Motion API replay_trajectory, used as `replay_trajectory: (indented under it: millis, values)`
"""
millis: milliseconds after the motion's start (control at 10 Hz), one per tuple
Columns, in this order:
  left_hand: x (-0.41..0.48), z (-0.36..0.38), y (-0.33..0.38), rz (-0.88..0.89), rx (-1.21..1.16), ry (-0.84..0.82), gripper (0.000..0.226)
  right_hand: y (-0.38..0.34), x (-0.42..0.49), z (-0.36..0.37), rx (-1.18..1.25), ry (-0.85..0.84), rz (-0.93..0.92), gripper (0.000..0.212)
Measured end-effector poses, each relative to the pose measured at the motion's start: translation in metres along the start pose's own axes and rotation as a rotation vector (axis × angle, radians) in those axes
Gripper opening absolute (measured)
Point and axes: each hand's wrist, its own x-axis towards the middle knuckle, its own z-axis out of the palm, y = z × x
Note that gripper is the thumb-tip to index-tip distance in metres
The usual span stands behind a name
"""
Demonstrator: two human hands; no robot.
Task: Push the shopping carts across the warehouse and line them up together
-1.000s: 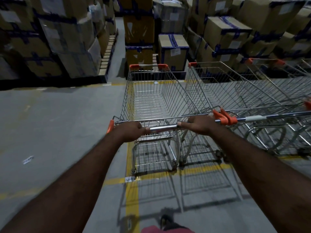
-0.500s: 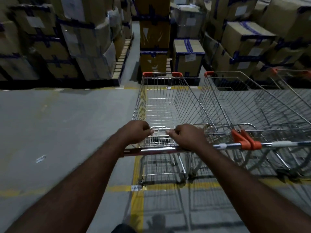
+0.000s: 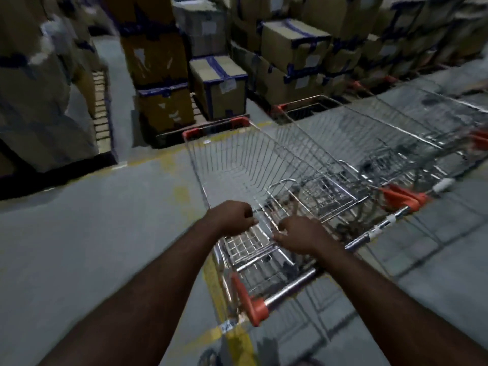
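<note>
An empty wire shopping cart (image 3: 232,154) with orange corner caps stands in front of me, its front towards the stacked boxes. Its chrome handle bar (image 3: 289,286) with an orange end cap lies below my forearms, and neither hand is on it. My left hand (image 3: 232,217) and my right hand (image 3: 298,237) are side by side, fingers curled on the wire flap at the rear of the basket. A second cart (image 3: 343,136) stands close alongside on the right, with its handle (image 3: 383,225) level with my right hand. The picture is blurred.
More carts (image 3: 449,122) stand in a row further right. Stacks of taped cardboard boxes (image 3: 219,85) on pallets close off the far side, with a narrow aisle (image 3: 116,75) between them. Yellow floor lines (image 3: 219,291) run under the cart. Bare grey floor (image 3: 92,233) lies to the left.
Both hands have left the handle bar and moved forward onto the rear wire flap of the basket. The view has tilted, and the cart stands nearer to me beside the second cart.
</note>
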Motion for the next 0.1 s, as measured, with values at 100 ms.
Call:
replay_trajectory:
  millis: [100]
  values:
    - [0.0078,-0.0207,-0.0005,0.138,0.066,-0.024,0.032,-0.0142,-0.0131,-0.0110,0.026,0.043,0.106,0.053]
